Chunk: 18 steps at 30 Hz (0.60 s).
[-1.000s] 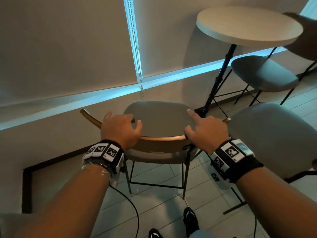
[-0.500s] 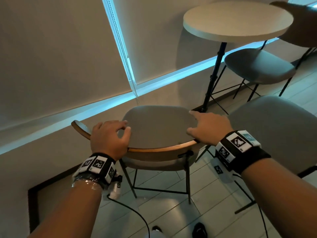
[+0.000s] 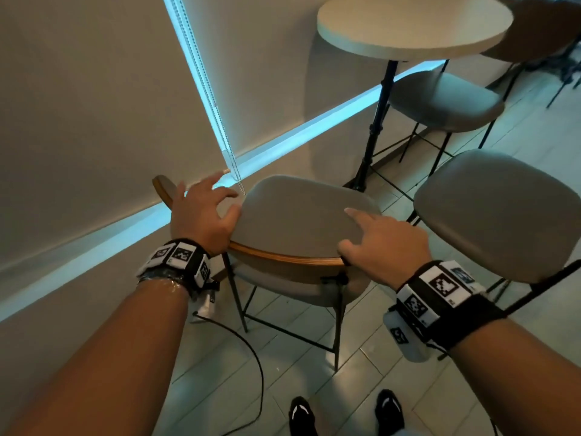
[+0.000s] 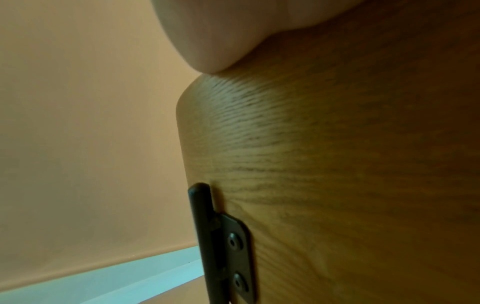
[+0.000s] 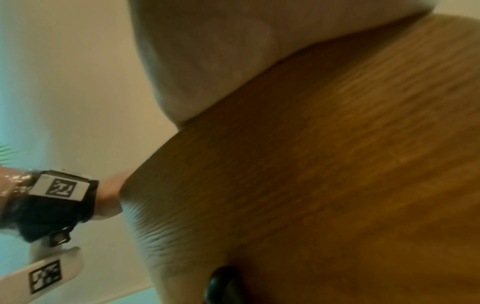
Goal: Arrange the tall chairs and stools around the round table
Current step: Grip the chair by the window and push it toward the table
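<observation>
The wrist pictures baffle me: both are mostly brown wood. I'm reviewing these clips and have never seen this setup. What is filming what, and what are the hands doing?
There is no machine here: a person wears three cameras, one on the head and one on each wrist, on black bands with printed square markers. The head view looks down over both forearms. The left hand rests on the curved wooden backrest of a tall chair with a grey padded seat, its fingers spread and lifted. The right hand lies on the same backrest with straight fingers on the padding. Each wrist camera sits close behind that backrest, so wood grain fills it; the left one also shows a black metal bracket. Beyond stand a round pale table on a black post and two more grey seats.
</observation>
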Available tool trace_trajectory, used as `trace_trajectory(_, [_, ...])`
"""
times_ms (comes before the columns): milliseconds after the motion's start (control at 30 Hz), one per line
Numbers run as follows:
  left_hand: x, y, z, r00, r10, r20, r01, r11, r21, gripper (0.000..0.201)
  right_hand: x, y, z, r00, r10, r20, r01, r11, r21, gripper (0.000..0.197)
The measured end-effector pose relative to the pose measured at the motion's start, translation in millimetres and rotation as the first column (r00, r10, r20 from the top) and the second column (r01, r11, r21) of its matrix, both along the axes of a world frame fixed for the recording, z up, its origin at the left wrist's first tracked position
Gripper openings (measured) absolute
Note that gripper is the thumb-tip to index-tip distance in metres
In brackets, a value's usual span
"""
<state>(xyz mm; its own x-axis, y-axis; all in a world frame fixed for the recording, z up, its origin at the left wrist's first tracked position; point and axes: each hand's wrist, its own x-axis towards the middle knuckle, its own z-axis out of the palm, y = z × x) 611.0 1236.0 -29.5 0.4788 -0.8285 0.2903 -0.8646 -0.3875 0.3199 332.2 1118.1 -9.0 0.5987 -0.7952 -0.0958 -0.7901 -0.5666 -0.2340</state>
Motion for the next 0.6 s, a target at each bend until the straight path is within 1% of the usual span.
trace_trajectory(100, [16.2, -3.8, 4.2, 1.0, -0.025, 0.013, 0.025, 1.0, 0.016, 0.039, 12.2, 11.9, -2.0, 0.999, -0.041, -0.002, 0.041, 0.999, 0.003, 0.065])
trace_trajectory(167, [29.4, -5.9, 6.2, 0.998, -0.032, 0.054, 0.03, 0.999, 0.032, 0.043, 22.2, 19.7, -2.3, 0.998, -0.06, 0.006, 0.06, 0.998, 0.018, 0.064])
trace_trajectory(267, [50.8, -9.7, 10.2, 0.993, 0.021, 0.119, -0.036, 0.992, 0.12, 0.054, 43.4, 29.1, -2.6, 0.996, -0.063, 0.058, 0.06, 0.997, 0.056, 0.062])
trace_trajectory(333, [52.2, -12.4, 10.3, 0.989, 0.068, 0.129, -0.089, 0.983, 0.159, 0.057, 53.8, 30.4, -2.2, 0.989, -0.052, 0.136, 0.043, 0.996, 0.073, 0.063])
trace_trajectory(367, [46.8, -12.5, 8.4, 0.991, 0.096, 0.093, -0.11, 0.981, 0.162, 0.058, 55.5, 29.8, -0.7, 0.98, -0.053, 0.191, 0.037, 0.996, 0.086, 0.064])
trace_trajectory(433, [29.4, -10.4, 2.5, 0.988, 0.147, -0.038, -0.14, 0.98, 0.14, 0.057, 51.9, 25.2, 1.1, 0.957, -0.053, 0.284, 0.035, 0.997, 0.069, 0.065])
trace_trajectory(500, [14.9, -8.8, -5.4, 0.983, 0.15, -0.101, -0.141, 0.986, 0.094, 0.051, 43.5, 18.2, 0.4, 0.963, -0.047, 0.264, 0.048, 0.999, 0.002, 0.065])
trace_trajectory(533, [11.9, -9.4, -7.8, 0.983, 0.15, -0.108, -0.143, 0.987, 0.066, 0.047, 39.8, 14.0, -1.3, 0.968, -0.059, 0.245, 0.06, 0.998, 0.005, 0.065])
trace_trajectory(600, [14.2, -12.1, -9.7, 0.981, 0.156, -0.115, -0.155, 0.988, 0.021, 0.037, 35.4, 10.0, -3.8, 0.96, -0.108, 0.258, 0.078, 0.989, 0.126, 0.063])
